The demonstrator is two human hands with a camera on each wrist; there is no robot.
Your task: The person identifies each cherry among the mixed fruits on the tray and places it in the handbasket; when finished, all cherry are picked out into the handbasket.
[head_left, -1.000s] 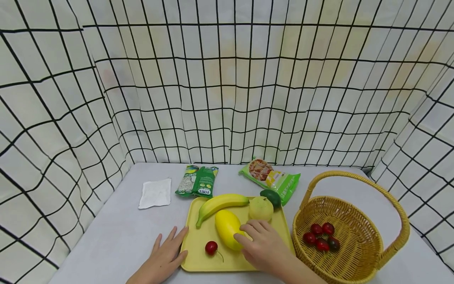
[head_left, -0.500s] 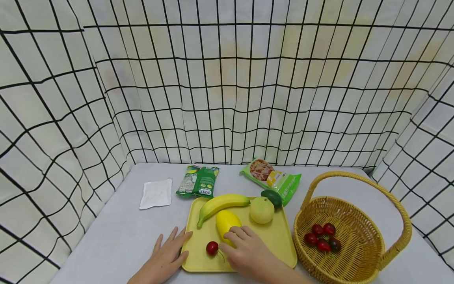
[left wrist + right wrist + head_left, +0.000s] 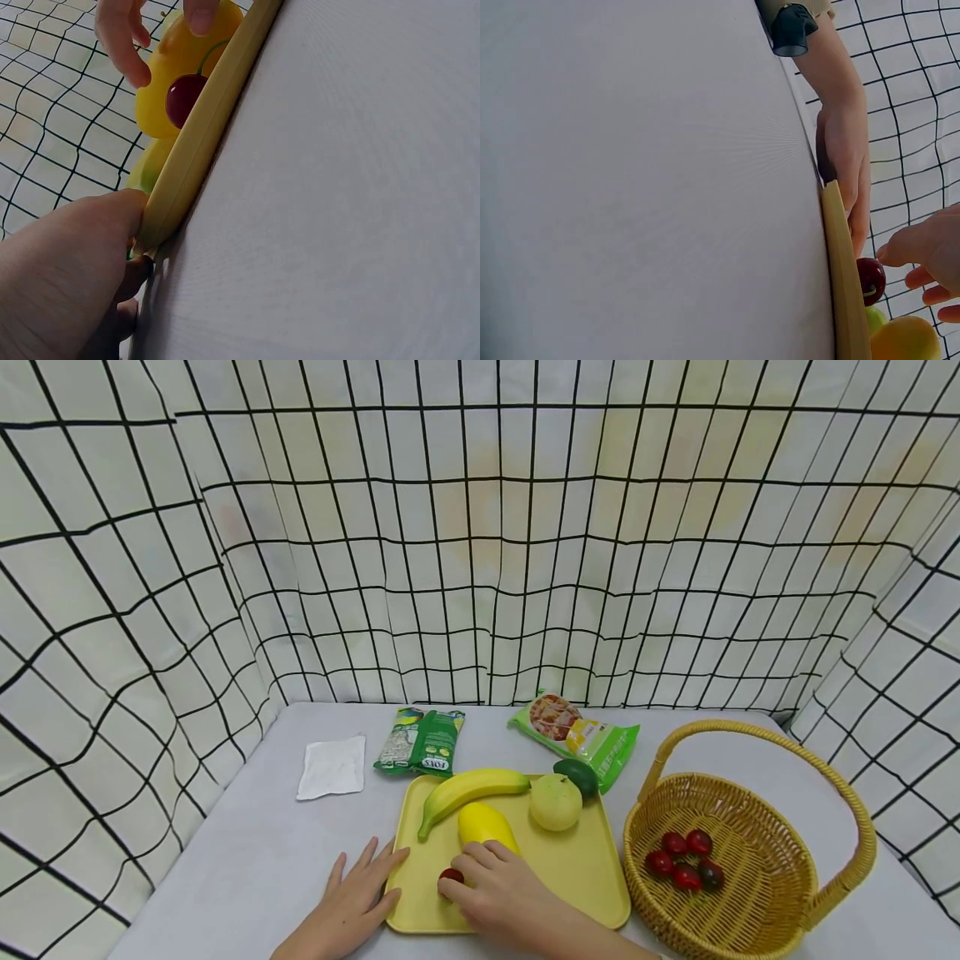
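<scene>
My left hand rests at the left edge of the yellow tray, fingers spread and the thumb by the rim. Over the front of the tray my right hand reaches in, its fingers at a red cherry and partly covering it. The thumb and fingers of the right hand are parted near the cherry in the right wrist view. In the left wrist view the cherry with its green stem sits behind the rim. A yellow mango-like fruit is partly hidden behind the right hand.
A banana, a round pale-green fruit and a dark green fruit lie at the tray's back. Right of it stands a handled wicker basket with several cherries. Behind are two snack packets and a white square.
My right hand has moved left and toward me, from the yellow fruit to the cherry. The left hand has stayed at the tray's edge, its fingers slightly farther over the rim.
</scene>
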